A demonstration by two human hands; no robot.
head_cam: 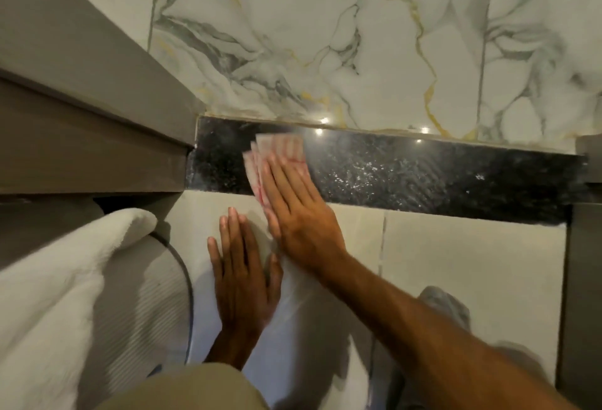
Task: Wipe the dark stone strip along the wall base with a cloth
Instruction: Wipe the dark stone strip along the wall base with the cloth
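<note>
A dark speckled stone strip point(423, 178) runs along the foot of the marbled wall, with pale dusty flecks on its right half. My right hand point(293, 204) lies flat on a white cloth with red stripes point(280, 152), pressing it against the left part of the strip. The cloth is blurred with motion. My left hand point(242, 266) rests flat, fingers together, on the pale floor tile just below and to the left of the right hand, holding nothing.
A grey door frame point(81, 110) borders the strip on the left, another grey edge point(589, 155) on the right. A white towel point(49, 295) and ribbed mat point(143, 295) lie at lower left. Pale floor tiles point(472, 273) spread below; marbled wall point(325, 35) rises above.
</note>
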